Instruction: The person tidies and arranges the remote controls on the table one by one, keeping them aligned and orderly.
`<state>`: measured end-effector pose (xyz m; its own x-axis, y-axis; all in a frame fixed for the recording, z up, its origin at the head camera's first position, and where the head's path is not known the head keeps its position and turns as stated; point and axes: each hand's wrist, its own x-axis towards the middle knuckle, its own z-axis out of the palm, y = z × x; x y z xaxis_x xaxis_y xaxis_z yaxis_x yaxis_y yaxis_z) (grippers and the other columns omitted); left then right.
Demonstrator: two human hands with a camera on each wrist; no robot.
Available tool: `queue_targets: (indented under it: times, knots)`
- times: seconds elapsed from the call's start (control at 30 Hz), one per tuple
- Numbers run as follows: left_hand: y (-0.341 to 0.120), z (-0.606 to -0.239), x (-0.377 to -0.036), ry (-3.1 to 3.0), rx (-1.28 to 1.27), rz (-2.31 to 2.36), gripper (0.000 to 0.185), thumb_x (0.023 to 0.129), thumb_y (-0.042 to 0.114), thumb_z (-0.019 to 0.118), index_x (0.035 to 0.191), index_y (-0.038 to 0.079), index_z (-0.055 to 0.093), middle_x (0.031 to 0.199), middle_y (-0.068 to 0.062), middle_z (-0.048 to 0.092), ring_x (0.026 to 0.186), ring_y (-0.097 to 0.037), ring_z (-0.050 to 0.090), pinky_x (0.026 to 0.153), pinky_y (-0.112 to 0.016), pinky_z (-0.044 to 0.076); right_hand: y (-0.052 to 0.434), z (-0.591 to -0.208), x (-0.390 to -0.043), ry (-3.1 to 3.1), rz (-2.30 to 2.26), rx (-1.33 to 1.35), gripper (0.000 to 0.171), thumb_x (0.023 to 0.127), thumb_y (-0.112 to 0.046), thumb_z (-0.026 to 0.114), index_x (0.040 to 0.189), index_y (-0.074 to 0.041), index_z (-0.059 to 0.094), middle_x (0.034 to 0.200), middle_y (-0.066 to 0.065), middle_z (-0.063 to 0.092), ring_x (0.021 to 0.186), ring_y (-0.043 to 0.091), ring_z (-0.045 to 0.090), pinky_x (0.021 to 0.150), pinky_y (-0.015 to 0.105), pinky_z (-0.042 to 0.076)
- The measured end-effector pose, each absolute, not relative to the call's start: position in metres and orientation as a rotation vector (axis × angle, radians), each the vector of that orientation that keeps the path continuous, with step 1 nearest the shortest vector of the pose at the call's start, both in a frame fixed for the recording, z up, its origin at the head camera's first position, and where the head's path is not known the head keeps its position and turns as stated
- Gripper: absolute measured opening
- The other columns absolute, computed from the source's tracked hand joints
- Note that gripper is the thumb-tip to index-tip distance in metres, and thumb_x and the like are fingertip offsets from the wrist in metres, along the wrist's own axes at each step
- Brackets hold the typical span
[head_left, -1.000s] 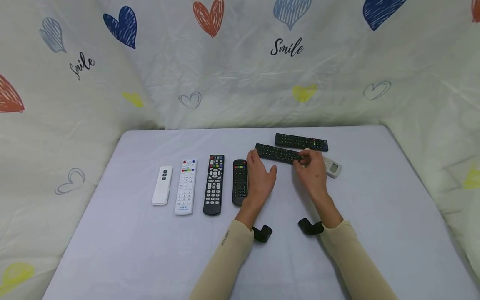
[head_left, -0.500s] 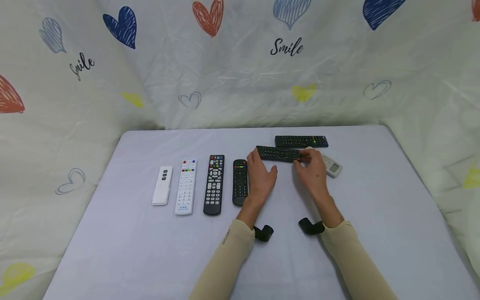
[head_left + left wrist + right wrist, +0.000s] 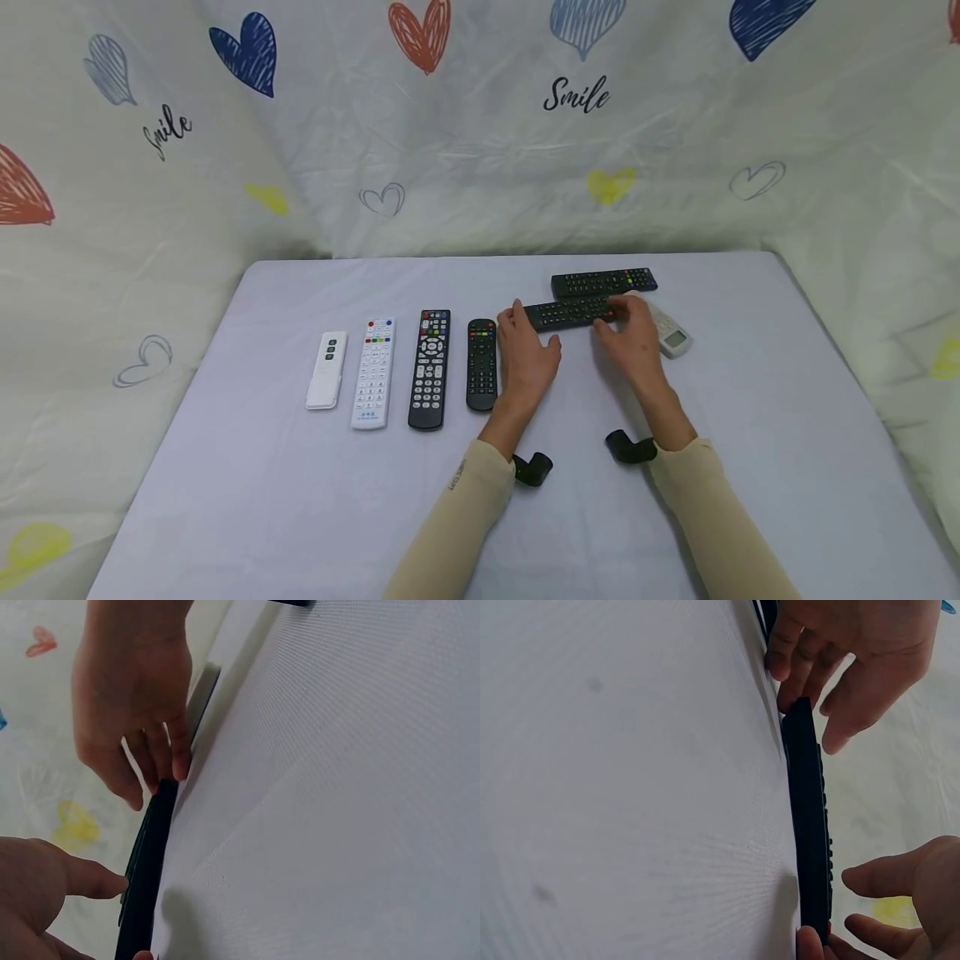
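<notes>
A black remote control (image 3: pixel 568 313) lies crosswise near the back of the table, between both hands. My left hand (image 3: pixel 527 358) has its fingers extended at the remote's left end, with the thumb apart from it. My right hand (image 3: pixel 632 340) pinches the right end between thumb and fingers; in the right wrist view a finger is raised off the buttons. Right behind lies another black remote (image 3: pixel 603 283), nearly parallel. A whitish air-conditioner remote (image 3: pixel 672 337) sits beyond my right hand, partly hidden by it.
To the left, a row of upright remotes stands side by side: a small white one (image 3: pixel 327 371), a long white one (image 3: pixel 372 375), a long black one (image 3: pixel 429 371) and a shorter black one (image 3: pixel 482 367) beside my left hand. A patterned cloth (image 3: pixel 480 150) hangs behind the table (image 3: pixel 300 517).
The held remote has turned, its right end swinging away and its left end nearer. The remote behind has turned the same way. The whitish remote has shifted slightly right.
</notes>
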<state>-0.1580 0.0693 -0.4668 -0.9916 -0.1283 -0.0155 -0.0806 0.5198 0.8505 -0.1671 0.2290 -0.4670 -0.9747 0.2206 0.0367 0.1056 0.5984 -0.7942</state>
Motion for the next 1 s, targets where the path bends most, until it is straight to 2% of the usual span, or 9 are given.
queue_targets:
  times: [0.2, 0.5, 0.67, 0.77, 0.9, 1.0]
  knots:
    - [0.067, -0.466, -0.16, -2.76, 0.13, -1.368, 0.08, 0.093, 0.013, 0.074, 0.16, 0.0, 0.033, 0.16, -0.019, 0.044, 0.143, -0.033, 0.047, 0.119, -0.043, 0.044, 0.23, -0.465, -0.169, -2.704, 1.323, -0.291, 0.051, 0.099, -0.01, 0.065, 0.145, 0.005, 0.049, 0.148, 0.029, 0.052, 0.141, 0.045, 0.049, 0.121, 0.056, 0.037]
    - [0.064, -0.474, -0.16, -2.699, 0.085, -1.422, 0.065, 0.093, 0.002, 0.072, 0.153, 0.0, 0.046, 0.148, -0.02, 0.05, 0.134, -0.032, 0.053, 0.114, -0.04, 0.048, 0.228, -0.461, -0.17, -2.701, 1.354, -0.297, 0.051, 0.099, -0.008, 0.065, 0.145, 0.006, 0.049, 0.149, 0.029, 0.051, 0.141, 0.045, 0.048, 0.122, 0.055, 0.037]
    - [0.063, -0.478, -0.158, -2.694, 0.122, -1.49, 0.057, 0.095, 0.0, 0.07, 0.15, 0.004, 0.053, 0.144, -0.017, 0.051, 0.113, -0.02, 0.064, 0.097, -0.029, 0.057, 0.225, -0.462, -0.168, -2.723, 1.327, -0.292, 0.051, 0.099, -0.008, 0.065, 0.146, 0.005, 0.049, 0.147, 0.029, 0.051, 0.137, 0.044, 0.049, 0.114, 0.055, 0.042]
    - [0.062, -0.478, -0.156, -2.691, 0.125, -1.498, 0.056, 0.095, 0.0, 0.071, 0.148, 0.006, 0.055, 0.142, -0.016, 0.053, 0.1, -0.015, 0.065, 0.089, -0.023, 0.057, 0.224, -0.462, -0.168, -2.724, 1.309, -0.29, 0.051, 0.099, -0.008, 0.065, 0.146, 0.005, 0.049, 0.147, 0.029, 0.05, 0.137, 0.044, 0.049, 0.111, 0.055, 0.043]
    - [0.062, -0.477, -0.154, -2.681, 0.097, -1.496, 0.056, 0.093, 0.001, 0.075, 0.146, 0.006, 0.057, 0.139, -0.016, 0.055, 0.096, -0.013, 0.065, 0.085, -0.02, 0.057, 0.224, -0.463, -0.168, -2.71, 1.306, -0.295, 0.051, 0.1, -0.009, 0.064, 0.146, 0.005, 0.049, 0.148, 0.029, 0.049, 0.138, 0.045, 0.048, 0.114, 0.055, 0.042]
    - [0.062, -0.476, -0.153, -2.678, 0.081, -1.489, 0.056, 0.091, 0.003, 0.077, 0.144, 0.005, 0.059, 0.136, -0.016, 0.057, 0.094, -0.013, 0.066, 0.083, -0.019, 0.058, 0.225, -0.463, -0.168, -2.695, 1.316, -0.293, 0.05, 0.1, -0.009, 0.064, 0.146, 0.004, 0.049, 0.147, 0.029, 0.049, 0.136, 0.044, 0.049, 0.108, 0.053, 0.045]
